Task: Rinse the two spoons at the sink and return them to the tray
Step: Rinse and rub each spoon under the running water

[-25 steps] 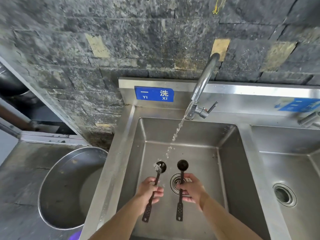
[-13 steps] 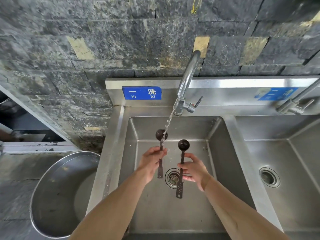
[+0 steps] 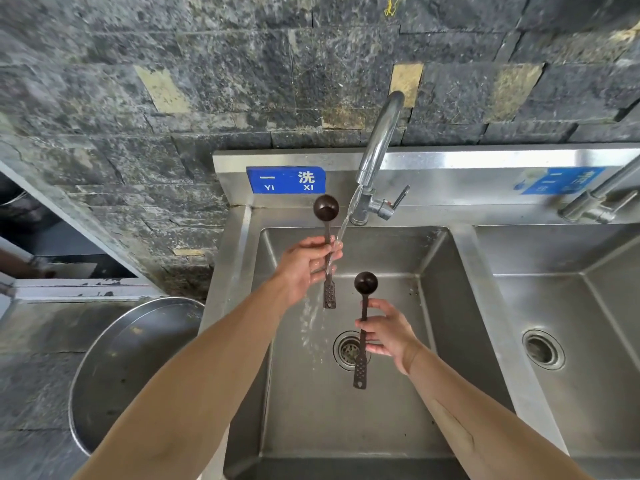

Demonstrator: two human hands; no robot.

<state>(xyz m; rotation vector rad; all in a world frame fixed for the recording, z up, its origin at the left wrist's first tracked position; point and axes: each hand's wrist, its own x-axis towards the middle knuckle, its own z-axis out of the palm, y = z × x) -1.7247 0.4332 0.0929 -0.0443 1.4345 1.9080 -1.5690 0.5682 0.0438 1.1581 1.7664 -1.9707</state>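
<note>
Where grey stone wall [image 3: 242,81] backs steel sink [image 3: 440,258].

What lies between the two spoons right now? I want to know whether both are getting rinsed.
In the head view, the water stream falls between the left spoon and right spoon, brushing the left spoon's handle and the left hand.

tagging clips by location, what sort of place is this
Probably a commercial kitchen's wash area: a stainless multi-basin sink with blue station labels, a big steel basin alongside, and a rough stone wall.
</note>
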